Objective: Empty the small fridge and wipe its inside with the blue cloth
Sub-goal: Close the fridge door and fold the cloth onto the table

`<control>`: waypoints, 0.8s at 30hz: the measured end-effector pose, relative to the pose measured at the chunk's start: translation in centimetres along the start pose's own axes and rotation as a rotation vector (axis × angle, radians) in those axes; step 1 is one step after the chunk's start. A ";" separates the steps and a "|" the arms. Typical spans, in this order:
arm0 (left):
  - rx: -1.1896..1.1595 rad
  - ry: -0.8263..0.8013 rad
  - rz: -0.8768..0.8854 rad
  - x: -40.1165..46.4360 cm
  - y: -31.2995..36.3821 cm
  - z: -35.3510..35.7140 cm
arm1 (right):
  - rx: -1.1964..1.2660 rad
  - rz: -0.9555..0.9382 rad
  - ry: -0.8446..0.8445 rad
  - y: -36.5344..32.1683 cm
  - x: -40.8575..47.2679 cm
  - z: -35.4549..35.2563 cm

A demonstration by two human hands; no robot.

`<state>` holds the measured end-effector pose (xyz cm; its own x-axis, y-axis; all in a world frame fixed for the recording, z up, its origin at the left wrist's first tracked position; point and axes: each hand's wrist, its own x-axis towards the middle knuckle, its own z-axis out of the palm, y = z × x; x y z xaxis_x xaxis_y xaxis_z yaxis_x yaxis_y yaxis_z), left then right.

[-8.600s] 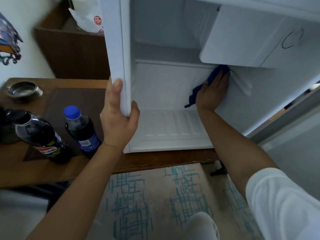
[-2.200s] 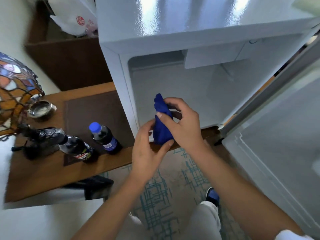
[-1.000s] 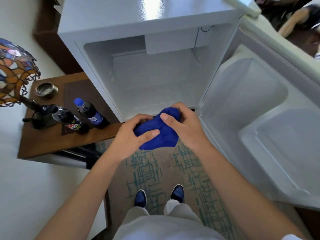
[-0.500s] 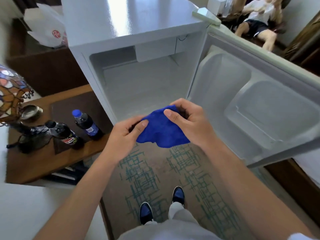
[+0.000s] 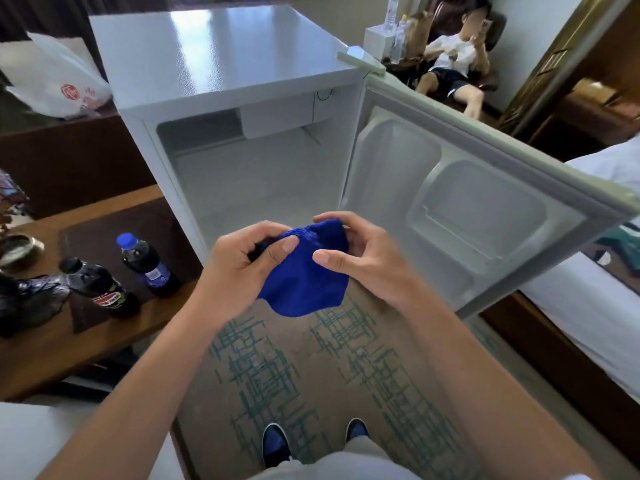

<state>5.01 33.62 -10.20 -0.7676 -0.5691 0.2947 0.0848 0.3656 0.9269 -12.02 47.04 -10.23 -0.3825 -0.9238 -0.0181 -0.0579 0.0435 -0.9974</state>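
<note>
**Both hands on cloth, in front of open fridge**

Crumpled blue terry cloth (image 5: 304,271) is held in the air in front of the small white fridge (image 5: 221,74), above the beige carpet with teal line pattern (image 5: 277,368). Not touching the fridge.

Left hand (image 5: 239,271): fingers curled over the cloth's left top edge, thumb pressed on its front face. Grasping the cloth.

Right hand (image 5: 363,258): fingers curled round the cloth's upper right corner, thumb lying across the front. Also grasping the cloth. The cloth's lower part hangs loose below both hands.

Fridge door (image 5: 460,209) stands wide open to the right, moulded white inner liner facing the camera. Cavity walls and floor show bare white; small white box compartment (image 5: 277,119) sits at the top of the cavity.

Left of the fridge, on the low brown wooden table (image 5: 52,348): dark cola bottle with blue cap (image 5: 147,265), upright, and beside it a dark cola bottle with black cap (image 5: 98,289), leaning. Both stand on a dark brown mat (image 5: 104,223).

White plastic bag with red logo (image 5: 59,84) lies on the dark cabinet behind. Blue shoes (image 5: 275,445) are visible at the bottom edge. A second person (image 5: 453,60) sits in a chair in the background, right of the fridge top.
</note>
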 end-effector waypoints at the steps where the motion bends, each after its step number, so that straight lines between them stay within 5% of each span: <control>1: 0.006 -0.010 0.007 0.0 0.3 0.2 | -0.014 0.006 -0.026 -0.2 -0.2 -0.3; 15: 0.161 0.090 -0.035 -1.1 3.0 7.0 | -0.127 -0.139 -0.137 -1.1 -4.2 -7.0; 24: -0.306 0.052 -0.266 -3.9 3.2 14.9 | 0.162 -0.192 -0.016 -1.7 -8.3 -11.9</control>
<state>-1.20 47.95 -11.84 -0.7561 -0.6533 0.0396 0.0788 -0.0308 0.9964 -19.76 59.14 -7.58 -0.3643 -0.9151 0.1726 0.0214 -0.1935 -0.9809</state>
